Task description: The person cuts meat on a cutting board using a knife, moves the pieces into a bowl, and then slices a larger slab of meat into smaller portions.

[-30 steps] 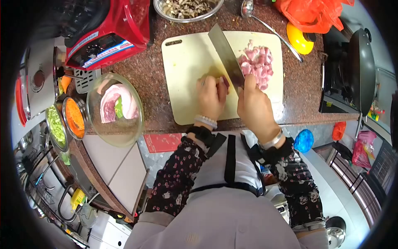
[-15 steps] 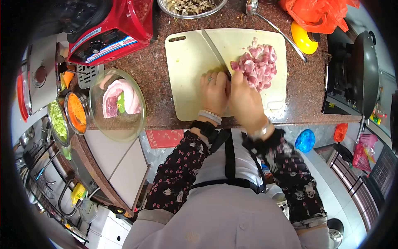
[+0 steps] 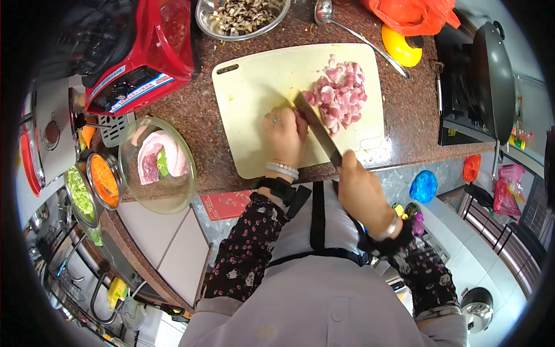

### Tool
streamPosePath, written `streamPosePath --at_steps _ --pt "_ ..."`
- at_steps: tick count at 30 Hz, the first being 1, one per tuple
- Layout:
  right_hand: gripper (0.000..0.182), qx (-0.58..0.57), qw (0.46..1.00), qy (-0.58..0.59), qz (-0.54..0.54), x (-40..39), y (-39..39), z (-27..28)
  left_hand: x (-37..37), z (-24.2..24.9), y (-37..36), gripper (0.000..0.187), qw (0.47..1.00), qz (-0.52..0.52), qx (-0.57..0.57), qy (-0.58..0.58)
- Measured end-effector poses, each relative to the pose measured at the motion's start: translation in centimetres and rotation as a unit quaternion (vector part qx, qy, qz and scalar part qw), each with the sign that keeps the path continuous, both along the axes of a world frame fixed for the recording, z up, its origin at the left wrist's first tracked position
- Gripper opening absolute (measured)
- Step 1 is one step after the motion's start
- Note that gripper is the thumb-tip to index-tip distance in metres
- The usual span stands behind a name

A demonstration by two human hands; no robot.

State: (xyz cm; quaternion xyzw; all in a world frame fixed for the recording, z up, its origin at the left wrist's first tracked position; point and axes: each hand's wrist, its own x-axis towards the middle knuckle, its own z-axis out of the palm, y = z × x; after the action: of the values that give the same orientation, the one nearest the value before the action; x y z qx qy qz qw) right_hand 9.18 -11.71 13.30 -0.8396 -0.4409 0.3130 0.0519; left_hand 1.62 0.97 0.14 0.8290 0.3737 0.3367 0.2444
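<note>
With the right hand (image 3: 365,194) gripping the knife (image 3: 319,128) and the left hand (image 3: 285,134) holding meat (image 3: 301,124), slice in short, controlled strokes.

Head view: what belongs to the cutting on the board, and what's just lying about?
Part of the cutting: knife, gripped in the right hand; left hand, beside the blade; cutting board; cut meat pieces.

Apparently just lying about: ladle; red appliance; wok; orange bag; glass bowl with a meat slab (possibly related, can't tell).
</note>
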Motion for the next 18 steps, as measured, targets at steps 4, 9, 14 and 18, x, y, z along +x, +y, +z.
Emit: streamPosePath --at_steps 4,9,14,18 --pt "0.025 0.034 0.999 -0.021 -0.006 0.0 2.3 -2.8 0.0 0.4 -0.1 0.015 1.000 -0.004 -0.005 0.012" --pt "0.025 0.121 0.992 0.009 -0.015 2.4 9.2 -3.8 -0.4 0.3 -0.1 0.012 0.999 -0.008 -0.028 0.017" --pt "0.021 0.146 0.987 0.027 -0.065 2.5 5.2 -1.7 -1.7 2.1 -0.4 0.011 0.927 0.091 -0.338 -0.134" --pt "0.019 0.093 0.996 -0.008 -0.001 1.5 3.8 -2.2 -0.2 1.1 -1.2 0.013 0.996 0.036 -0.081 -0.024"
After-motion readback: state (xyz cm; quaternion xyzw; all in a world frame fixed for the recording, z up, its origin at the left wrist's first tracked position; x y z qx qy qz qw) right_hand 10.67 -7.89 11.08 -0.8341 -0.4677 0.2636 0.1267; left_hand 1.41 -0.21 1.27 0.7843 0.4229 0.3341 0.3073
